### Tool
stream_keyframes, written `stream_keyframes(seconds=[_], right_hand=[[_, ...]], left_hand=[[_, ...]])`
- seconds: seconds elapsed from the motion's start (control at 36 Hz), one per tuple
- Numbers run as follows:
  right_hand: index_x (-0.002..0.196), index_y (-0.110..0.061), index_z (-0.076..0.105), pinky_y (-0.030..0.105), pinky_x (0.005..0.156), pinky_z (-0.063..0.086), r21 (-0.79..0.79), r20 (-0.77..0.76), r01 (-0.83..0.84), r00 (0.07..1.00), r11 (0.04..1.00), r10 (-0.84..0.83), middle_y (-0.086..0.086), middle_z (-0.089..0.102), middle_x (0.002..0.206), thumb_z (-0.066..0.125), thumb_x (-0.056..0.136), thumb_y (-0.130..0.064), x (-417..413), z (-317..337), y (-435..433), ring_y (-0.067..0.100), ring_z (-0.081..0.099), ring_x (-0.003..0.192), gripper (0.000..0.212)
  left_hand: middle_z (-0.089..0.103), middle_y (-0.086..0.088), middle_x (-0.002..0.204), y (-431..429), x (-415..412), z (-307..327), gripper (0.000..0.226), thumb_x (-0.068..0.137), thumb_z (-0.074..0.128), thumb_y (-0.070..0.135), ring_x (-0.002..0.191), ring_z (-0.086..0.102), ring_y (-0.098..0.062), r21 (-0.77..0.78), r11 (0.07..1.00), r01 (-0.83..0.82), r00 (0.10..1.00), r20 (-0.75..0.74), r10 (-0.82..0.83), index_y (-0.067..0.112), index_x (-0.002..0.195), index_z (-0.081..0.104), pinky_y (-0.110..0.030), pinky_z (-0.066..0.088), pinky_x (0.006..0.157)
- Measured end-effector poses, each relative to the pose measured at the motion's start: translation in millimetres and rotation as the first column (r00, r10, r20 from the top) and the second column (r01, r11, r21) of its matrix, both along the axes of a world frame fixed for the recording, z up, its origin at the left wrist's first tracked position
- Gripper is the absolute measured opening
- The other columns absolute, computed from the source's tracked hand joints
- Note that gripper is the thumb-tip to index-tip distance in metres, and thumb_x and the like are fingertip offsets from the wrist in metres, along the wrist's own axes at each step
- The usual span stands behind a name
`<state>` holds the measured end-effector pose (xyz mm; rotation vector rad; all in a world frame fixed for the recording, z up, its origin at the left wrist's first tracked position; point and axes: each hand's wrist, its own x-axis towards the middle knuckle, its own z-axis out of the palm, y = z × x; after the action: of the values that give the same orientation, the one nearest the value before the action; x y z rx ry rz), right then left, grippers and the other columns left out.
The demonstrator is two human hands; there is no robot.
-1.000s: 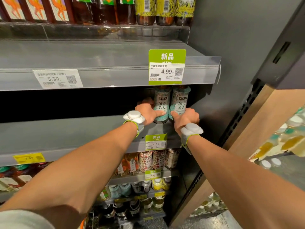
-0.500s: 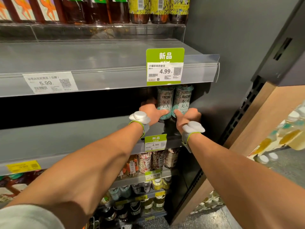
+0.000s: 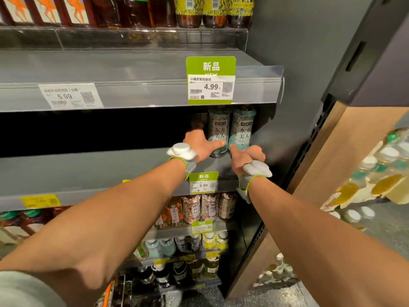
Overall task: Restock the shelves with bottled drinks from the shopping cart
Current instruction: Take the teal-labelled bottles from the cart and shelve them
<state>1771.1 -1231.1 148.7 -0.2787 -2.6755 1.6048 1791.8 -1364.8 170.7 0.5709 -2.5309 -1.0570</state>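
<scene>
Two teal-labelled tea bottles stand upright side by side at the right end of a grey shelf (image 3: 93, 171). My left hand (image 3: 200, 145) wraps the lower part of the left bottle (image 3: 219, 129), thumb across its front. My right hand (image 3: 245, 155) grips the base of the right bottle (image 3: 242, 129), thumb pointing up-left between the two. Both wrists carry white sensor bands. A third bottle is dimly visible behind my left hand. The shopping cart shows only as an orange-edged corner (image 3: 110, 293) at the bottom.
The shelf left of the bottles is dark. Green price tags (image 3: 211, 79) hang on the shelf edges. Dark bottles line the top shelf (image 3: 132, 12); lower shelves hold assorted drinks (image 3: 201, 209). A grey side wall and wooden panel (image 3: 345, 156) stand at right.
Both hands stay on the two teal bottles at the shelf's right end. The view has shifted slightly; the bottles sit a little deeper under the upper shelf's edge.
</scene>
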Motion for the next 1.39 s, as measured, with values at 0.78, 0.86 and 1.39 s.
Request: stream_keyframes(seconds=[0.78,0.86,1.39], right_hand=[[0.088,-0.004,0.068,0.039,0.073,0.042,0.139,-0.164,-0.711,0.67,0.69,0.724,0.019,0.071,0.096,0.058,0.096,-0.031,151.5,-39.4,-52.1,0.039,0.063,0.097,0.029],[0.079,-0.003,0.067,0.041,0.071,0.041,0.154,-0.151,-0.75,0.625,0.643,0.766,0.021,0.07,0.09,0.059,0.096,-0.031,183.3,-48.4,-73.7,0.042,0.062,0.092,0.034],[0.055,-0.015,0.039,0.04,0.062,0.036,0.309,-0.049,-0.923,0.226,0.229,0.973,0.019,0.061,0.071,0.057,0.098,-0.028,394.6,-119.0,-204.9,0.039,0.057,0.075,0.048]], left_hand=[[0.072,-0.014,0.094,10.1,225.6,-71.1,0.024,0.1,0.054,0.03,0.096,0.064,-0.036,0.048,0.764,-0.644,0.764,-0.018,0.645,0.009,0.095,0.064,-0.038,0.042,0.075],[0.071,-0.015,0.092,-4.9,262.9,-82.6,0.023,0.1,0.052,0.03,0.093,0.065,-0.037,0.034,0.738,-0.674,0.738,-0.02,0.675,0.011,0.092,0.062,-0.038,0.042,0.072],[0.067,-0.016,0.088,-93.2,500.8,-161.3,0.021,0.103,0.048,0.028,0.088,0.062,-0.037,0.058,0.476,-0.877,0.479,0.157,0.864,0.013,0.088,0.053,-0.035,0.033,0.065]])
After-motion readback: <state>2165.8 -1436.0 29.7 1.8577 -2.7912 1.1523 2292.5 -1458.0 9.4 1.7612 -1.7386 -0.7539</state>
